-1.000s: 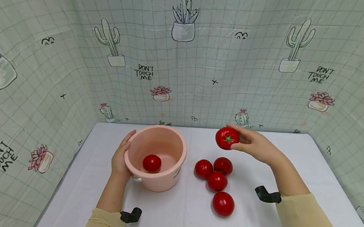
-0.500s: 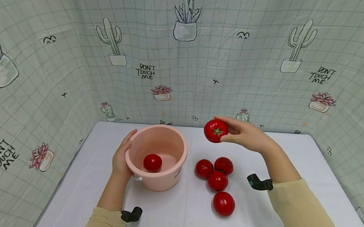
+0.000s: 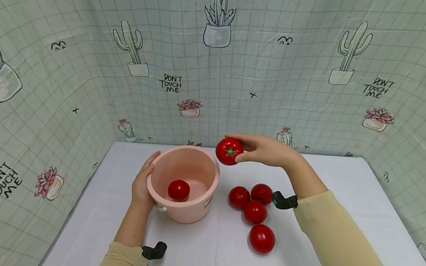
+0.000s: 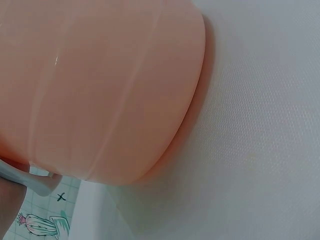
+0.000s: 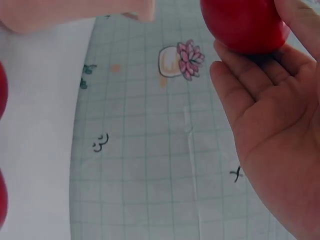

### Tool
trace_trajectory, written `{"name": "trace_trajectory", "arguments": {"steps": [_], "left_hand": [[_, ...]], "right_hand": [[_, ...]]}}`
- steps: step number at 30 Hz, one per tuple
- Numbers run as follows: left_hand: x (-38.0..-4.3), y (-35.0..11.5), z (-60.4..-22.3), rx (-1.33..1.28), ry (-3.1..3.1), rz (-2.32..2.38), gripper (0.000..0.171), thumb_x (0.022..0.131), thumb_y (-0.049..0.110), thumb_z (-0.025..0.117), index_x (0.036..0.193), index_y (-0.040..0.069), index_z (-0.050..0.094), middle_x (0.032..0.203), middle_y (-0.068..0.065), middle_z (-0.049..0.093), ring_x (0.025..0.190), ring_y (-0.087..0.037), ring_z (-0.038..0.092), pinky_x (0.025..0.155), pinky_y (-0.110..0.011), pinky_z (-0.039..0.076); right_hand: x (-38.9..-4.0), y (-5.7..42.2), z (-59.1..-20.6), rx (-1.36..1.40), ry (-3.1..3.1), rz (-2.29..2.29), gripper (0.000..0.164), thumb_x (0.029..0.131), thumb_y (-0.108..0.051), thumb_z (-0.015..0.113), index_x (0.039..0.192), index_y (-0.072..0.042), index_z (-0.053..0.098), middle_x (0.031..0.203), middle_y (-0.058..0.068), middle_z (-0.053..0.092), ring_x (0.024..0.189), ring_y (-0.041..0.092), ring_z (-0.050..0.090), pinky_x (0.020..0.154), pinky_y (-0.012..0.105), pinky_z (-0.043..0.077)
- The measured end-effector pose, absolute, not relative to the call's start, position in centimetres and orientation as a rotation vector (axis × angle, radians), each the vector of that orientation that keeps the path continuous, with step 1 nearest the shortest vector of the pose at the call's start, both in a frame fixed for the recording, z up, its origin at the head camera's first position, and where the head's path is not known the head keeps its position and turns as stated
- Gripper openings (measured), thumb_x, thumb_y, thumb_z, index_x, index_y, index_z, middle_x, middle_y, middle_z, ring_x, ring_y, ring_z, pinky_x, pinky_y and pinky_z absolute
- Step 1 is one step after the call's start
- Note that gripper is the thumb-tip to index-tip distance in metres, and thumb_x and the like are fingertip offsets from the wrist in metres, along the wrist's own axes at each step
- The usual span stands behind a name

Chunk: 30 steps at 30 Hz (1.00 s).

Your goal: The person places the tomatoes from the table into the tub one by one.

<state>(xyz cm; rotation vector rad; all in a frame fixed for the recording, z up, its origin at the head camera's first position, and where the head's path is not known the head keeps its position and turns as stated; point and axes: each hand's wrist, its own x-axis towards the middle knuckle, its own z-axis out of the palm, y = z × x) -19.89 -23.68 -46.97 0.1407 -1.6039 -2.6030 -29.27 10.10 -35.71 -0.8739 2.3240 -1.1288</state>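
While the head view shows the left hand (image 3: 141, 189) with its grip wrapped round the side of the pink bucket (image 3: 185, 213), probably steadying it, the right hand (image 3: 269, 151) pinches a green-stemmed tomato (image 3: 224, 153) just beside the rim, perhaps raised to clear that edge. A second tomato (image 3: 178, 190) lies inside; four more tomatoes (image 3: 254, 212) sit on the table (image 3: 219, 265), three clustered, one nearer the person.

From the left wrist, the bucket's wall fills much of the view, little hand showing.

From the right wrist, thumb and fingers hold the tomato before the patterned curtain (image 5: 150, 175).
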Motion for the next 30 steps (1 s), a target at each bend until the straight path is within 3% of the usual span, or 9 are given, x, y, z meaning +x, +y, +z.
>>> {"name": "trace_trajectory", "arguments": {"steps": [23, 30], "left_hand": [[-20.0, -23.7, -47.0, 0.196, -1.646, -2.571, 0.043, 0.103, 0.031, 0.036, 0.144, 0.035, 0.048, 0.152, 0.013, 0.044, 0.141, -0.014, 0.039, 0.119, -0.04, 0.034], [-20.1, -23.7, -47.0, 0.198, -1.629, -2.586, 0.044, 0.103, 0.03, 0.034, 0.144, 0.033, 0.048, 0.151, 0.011, 0.044, 0.14, -0.014, 0.038, 0.12, -0.04, 0.032]], "right_hand": [[-30.8, -0.5, -34.9, -1.119, 2.207, -0.73, 0.058, 0.088, -0.04, 0.071, 0.142, -0.033, 0.053, 0.132, -0.015, 0.06, 0.125, 0.008, 0.053, 0.108, 0.033, 0.045], [-30.9, -3.1, -34.9, -1.144, 2.196, -0.546, 0.052, 0.087, -0.038, 0.072, 0.137, -0.03, 0.058, 0.123, -0.012, 0.062, 0.118, 0.012, 0.054, 0.096, 0.03, 0.052]]}}
